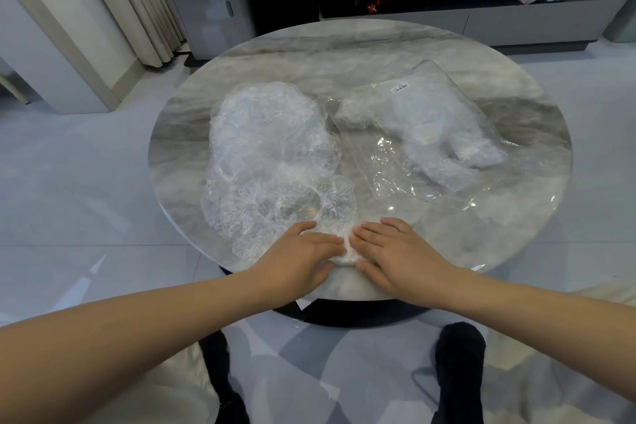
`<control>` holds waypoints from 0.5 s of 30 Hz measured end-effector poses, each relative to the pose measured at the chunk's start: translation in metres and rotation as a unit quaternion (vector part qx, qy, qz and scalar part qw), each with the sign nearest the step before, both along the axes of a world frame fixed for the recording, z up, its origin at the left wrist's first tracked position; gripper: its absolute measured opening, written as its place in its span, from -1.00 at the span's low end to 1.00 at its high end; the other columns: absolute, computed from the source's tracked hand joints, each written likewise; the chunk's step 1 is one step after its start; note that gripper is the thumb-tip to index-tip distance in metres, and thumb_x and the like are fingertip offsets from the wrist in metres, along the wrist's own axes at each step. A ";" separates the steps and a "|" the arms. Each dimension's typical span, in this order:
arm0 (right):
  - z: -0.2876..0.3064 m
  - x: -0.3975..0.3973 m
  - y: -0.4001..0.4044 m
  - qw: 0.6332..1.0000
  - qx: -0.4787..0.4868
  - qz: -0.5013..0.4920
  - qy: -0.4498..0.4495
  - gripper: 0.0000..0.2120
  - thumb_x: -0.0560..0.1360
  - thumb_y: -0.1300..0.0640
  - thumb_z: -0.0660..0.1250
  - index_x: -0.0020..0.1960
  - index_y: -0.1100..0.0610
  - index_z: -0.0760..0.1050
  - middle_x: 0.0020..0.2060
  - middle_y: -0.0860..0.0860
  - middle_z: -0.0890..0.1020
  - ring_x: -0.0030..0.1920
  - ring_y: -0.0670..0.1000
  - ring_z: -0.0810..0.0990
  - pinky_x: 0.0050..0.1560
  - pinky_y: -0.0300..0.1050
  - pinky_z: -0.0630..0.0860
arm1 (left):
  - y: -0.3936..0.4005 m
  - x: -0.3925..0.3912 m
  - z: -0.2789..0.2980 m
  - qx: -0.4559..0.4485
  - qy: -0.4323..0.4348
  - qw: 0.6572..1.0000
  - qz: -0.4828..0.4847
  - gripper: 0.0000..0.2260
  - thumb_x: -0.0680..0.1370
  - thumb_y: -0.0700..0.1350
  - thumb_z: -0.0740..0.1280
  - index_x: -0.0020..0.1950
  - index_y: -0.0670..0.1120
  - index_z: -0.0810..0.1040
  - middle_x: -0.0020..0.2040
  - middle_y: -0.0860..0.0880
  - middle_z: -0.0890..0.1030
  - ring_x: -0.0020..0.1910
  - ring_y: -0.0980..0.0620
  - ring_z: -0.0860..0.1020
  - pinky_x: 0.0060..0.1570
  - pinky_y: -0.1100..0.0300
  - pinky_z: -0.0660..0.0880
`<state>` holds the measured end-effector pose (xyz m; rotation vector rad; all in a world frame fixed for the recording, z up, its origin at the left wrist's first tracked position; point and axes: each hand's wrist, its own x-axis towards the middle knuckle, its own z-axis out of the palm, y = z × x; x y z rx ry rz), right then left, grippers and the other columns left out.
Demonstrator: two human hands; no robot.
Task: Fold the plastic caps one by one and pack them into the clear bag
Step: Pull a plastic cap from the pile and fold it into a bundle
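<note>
Worktop: round, glossy grey marbled stone, on a dark base.
Loose caps: crinkled, see-through plastic heaped on the left half, the gathered rims forming rings; the heap reaches the near edge.
Clear bag: flat, shiny film on the right, mouth toward the near side, a small white label at its far end; whitish folded caps bunched inside.
Cap being folded: small white wad at the near edge, between the hands.
Left hand: fingers straight, palm down, pressing the wad.
Right hand: fingers spread flat, pressing the wad's right side.
</note>
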<state>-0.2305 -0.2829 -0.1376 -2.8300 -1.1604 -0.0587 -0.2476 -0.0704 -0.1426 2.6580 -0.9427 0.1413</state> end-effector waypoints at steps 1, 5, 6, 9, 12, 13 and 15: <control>0.004 0.001 0.000 0.999 0.032 -0.004 0.025 -0.60 0.50 -0.07 0.06 0.00 0.04 0.64 -0.01 -0.05 0.68 0.06 -0.02 0.63 0.16 -0.02 0.49 | -0.001 0.002 0.002 -0.009 -0.013 1.000 0.002 -0.69 0.47 -0.06 0.16 0.01 -0.05 0.67 0.06 0.00 0.67 0.02 0.11 0.62 0.19 -0.02 0.47; 0.026 0.010 -0.005 0.965 0.177 -0.107 0.164 -0.72 0.60 0.03 0.15 0.20 0.05 0.55 0.07 -0.06 0.63 0.15 -0.02 0.53 0.22 -0.16 0.35 | -0.004 0.011 0.010 -0.059 -0.055 0.997 0.000 -0.77 0.49 -0.07 0.23 -0.04 -0.01 0.68 0.09 -0.03 0.64 0.02 0.01 0.58 0.11 0.03 0.46; 0.031 0.013 -0.007 0.947 0.204 -0.140 0.205 -0.70 0.60 0.05 0.17 0.26 0.07 0.52 0.14 -0.07 0.60 0.20 -0.05 0.51 0.19 -0.25 0.33 | -0.006 0.013 0.012 -0.075 -0.065 0.995 0.002 -0.79 0.49 -0.08 0.25 -0.04 0.00 0.68 0.10 -0.05 0.62 0.04 0.01 0.54 0.09 0.05 0.44; 0.045 0.023 -0.013 0.887 0.268 -0.207 0.313 -0.68 0.59 0.03 0.22 0.32 0.05 0.47 0.21 -0.10 0.55 0.21 -0.13 0.49 0.12 -0.35 0.33 | -0.010 0.017 0.023 -0.121 -0.084 0.989 0.011 -0.81 0.50 -0.08 0.28 -0.03 0.03 0.68 0.09 -0.06 0.56 -0.02 0.08 0.45 0.02 0.10 0.41; 0.053 0.031 -0.017 0.780 0.319 -0.253 0.475 -0.73 0.58 0.03 0.24 0.24 0.08 0.50 0.10 -0.07 0.57 0.07 -0.12 0.53 0.01 -0.28 0.43 | -0.013 0.021 0.034 -0.155 -0.076 0.985 0.010 -0.81 0.52 -0.08 0.28 0.00 0.03 0.69 0.09 -0.06 0.54 -0.18 0.18 0.38 -0.06 0.12 0.45; 0.056 0.031 -0.018 0.731 0.352 -0.256 0.526 -0.76 0.58 0.06 0.25 0.18 0.13 0.53 0.03 -0.03 0.60 -0.03 -0.09 0.56 -0.02 -0.23 0.46 | -0.015 0.022 0.038 -0.160 -0.076 0.984 0.005 -0.81 0.52 -0.09 0.29 0.00 0.02 0.69 0.10 -0.07 0.55 -0.21 0.19 0.38 -0.08 0.12 0.46; 0.059 0.031 -0.019 0.648 0.411 -0.263 0.585 -0.75 0.55 0.10 0.30 0.13 0.24 0.55 -0.08 0.03 0.61 -0.14 -0.04 0.58 -0.08 -0.14 0.50 | -0.019 0.025 0.042 -0.166 -0.077 0.983 -0.006 -0.80 0.52 -0.10 0.29 0.01 0.00 0.69 0.13 -0.06 0.54 -0.21 0.17 0.42 -0.10 0.10 0.49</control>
